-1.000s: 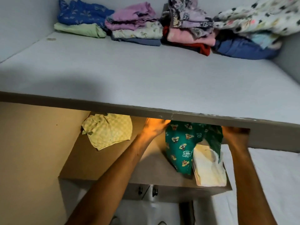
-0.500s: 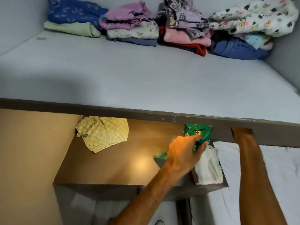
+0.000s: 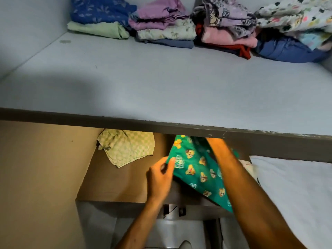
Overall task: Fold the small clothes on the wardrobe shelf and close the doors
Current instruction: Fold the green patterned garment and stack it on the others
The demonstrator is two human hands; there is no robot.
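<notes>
- Upper shelf (image 3: pixel 161 83): a broad pale surface is shown across the top half of the view, with its dark front edge crossing the middle.
- Folded clothes (image 3: pixel 179 27): several stacks are lined up along the back of the upper shelf, side by side and touching.
- Lower shelf (image 3: pixel 111 182): a brown board is seen beneath the upper shelf's edge.
- Green garment (image 3: pixel 197 169): a printed green piece is held up above the right part of the lower shelf, its top hidden by the upper shelf's edge and its lower corner hanging past the board's front.
- Right forearm (image 3: pixel 248 191): it is laid across the green garment; the right hand is hidden under the upper shelf, so its grip cannot be told.
- Yellow checked cloth (image 3: pixel 127 146): it is left crumpled at the back left of the lower shelf, apart from the green garment.
- Left hand (image 3: pixel 159 178): the garment's left edge is pinched between thumb and fingertips.
</notes>
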